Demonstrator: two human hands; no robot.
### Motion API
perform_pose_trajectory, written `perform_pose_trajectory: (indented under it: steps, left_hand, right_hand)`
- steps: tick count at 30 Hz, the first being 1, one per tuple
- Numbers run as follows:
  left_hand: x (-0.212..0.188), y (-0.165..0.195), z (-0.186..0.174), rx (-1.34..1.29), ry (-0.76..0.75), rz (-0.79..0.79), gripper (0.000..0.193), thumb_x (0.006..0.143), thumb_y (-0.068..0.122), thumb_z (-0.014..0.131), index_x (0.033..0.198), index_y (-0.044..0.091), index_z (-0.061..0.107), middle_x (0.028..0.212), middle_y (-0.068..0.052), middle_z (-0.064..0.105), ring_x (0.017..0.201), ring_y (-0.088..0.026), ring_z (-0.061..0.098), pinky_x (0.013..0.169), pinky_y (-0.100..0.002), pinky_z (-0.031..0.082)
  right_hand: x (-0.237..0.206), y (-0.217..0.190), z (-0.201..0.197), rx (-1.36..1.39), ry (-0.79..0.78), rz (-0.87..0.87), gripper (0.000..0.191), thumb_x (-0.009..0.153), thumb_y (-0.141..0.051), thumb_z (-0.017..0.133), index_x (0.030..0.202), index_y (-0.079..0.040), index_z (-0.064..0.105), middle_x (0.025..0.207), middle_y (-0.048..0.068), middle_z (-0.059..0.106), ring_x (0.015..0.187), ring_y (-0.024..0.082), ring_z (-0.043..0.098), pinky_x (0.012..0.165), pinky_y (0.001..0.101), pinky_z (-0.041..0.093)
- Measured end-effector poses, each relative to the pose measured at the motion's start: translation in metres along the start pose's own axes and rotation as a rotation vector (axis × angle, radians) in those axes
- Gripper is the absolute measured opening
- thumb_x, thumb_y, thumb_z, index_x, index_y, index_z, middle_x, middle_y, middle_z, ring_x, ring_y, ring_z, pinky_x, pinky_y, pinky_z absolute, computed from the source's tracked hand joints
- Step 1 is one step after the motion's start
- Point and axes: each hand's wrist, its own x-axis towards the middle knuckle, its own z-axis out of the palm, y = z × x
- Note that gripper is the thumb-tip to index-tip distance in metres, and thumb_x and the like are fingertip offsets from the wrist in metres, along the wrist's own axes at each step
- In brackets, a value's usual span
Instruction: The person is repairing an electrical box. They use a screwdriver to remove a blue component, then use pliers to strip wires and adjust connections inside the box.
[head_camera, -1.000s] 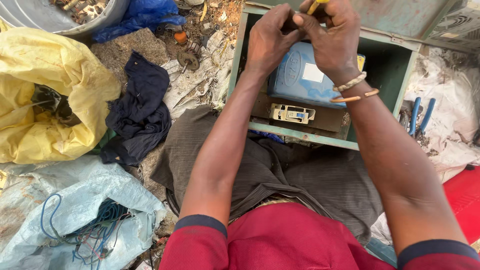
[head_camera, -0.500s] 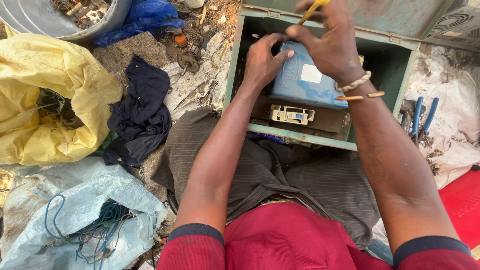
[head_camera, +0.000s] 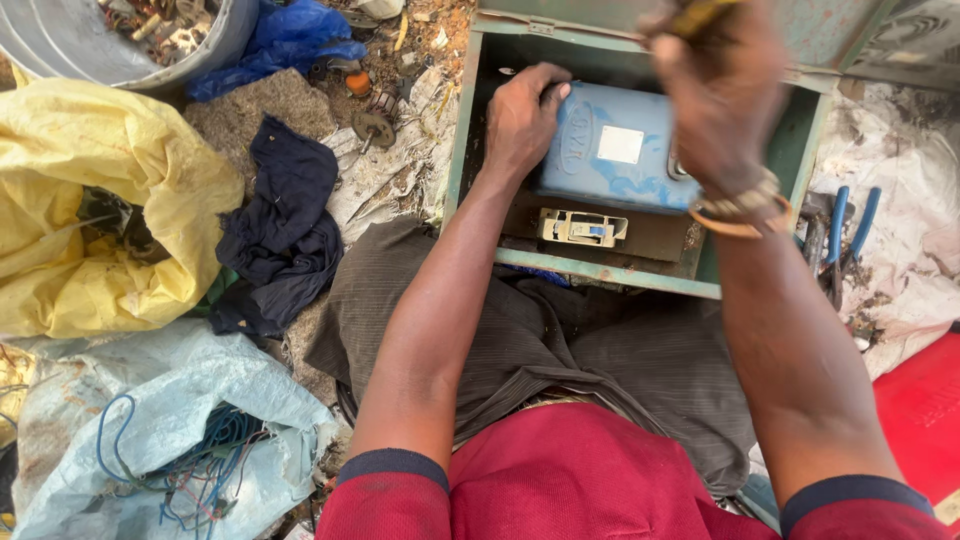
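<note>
Left hand (head_camera: 520, 120) fingers grip the blue box (head_camera: 610, 150) (white square label); blurred right hand (head_camera: 715, 90) pinches a yellow tool (head_camera: 700, 15).

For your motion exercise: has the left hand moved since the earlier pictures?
Yes. The left hand dropped from the green box's top edge onto the blue unit's left corner.

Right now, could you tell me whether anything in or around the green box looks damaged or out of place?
The green box is dirty inside, and the small cream part lies loose below the blue unit that the left hand grips. Blue-handled pliers lie on the littered ground beside it. The right hand is blurred.
</note>
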Motion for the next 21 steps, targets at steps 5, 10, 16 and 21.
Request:
perform_pose_trajectory:
  steps: [5,10,16,21]
  left_hand:
    - [0.006,0.001,0.006,0.303,0.080,0.198,0.026,0.096,0.024,0.073,0.094,0.003,0.058,0.085,-0.012,0.064,0.077,-0.029,0.063,0.070,-0.042,0.053]
    - [0.004,0.010,-0.003,0.377,0.215,0.457,0.020,0.097,0.018,0.069,0.104,0.003,0.058,0.098,-0.010,0.059,0.089,-0.032,0.059,0.076,-0.045,0.053]
    - [0.005,0.021,-0.017,0.508,0.127,0.448,0.023,0.102,0.024,0.069,0.093,0.005,0.060,0.092,-0.009,0.058,0.082,-0.027,0.060,0.070,-0.041,0.052]
    - [0.001,0.030,-0.014,0.482,0.223,0.583,0.025,0.106,0.028,0.066,0.098,0.006,0.059,0.094,-0.007,0.056,0.081,-0.022,0.060,0.066,-0.036,0.054]
  right_hand:
    - [-0.082,-0.035,-0.086,0.061,0.383,0.489,0.025,0.100,0.005,0.060,0.124,-0.001,0.060,0.102,0.009,0.069,0.065,0.009,0.058,0.050,0.0195,0.043]
    - [-0.200,0.009,-0.172,-0.406,0.522,0.555,0.025,0.096,0.011,0.060,0.120,0.006,0.064,0.105,0.011,0.068,0.080,0.014,0.061,0.068,0.0257,0.053]
    - [-0.347,0.073,-0.238,-1.206,0.232,0.773,0.015,0.087,-0.010,0.072,0.096,0.002,0.072,0.092,0.020,0.071,0.088,0.035,0.068,0.078,0.0473,0.053]
    - [-0.373,0.078,-0.230,-1.132,-0.031,1.045,0.017,0.088,-0.019,0.083,0.094,-0.004,0.079,0.084,0.024,0.070,0.077,0.042,0.065,0.074,0.0512,0.052]
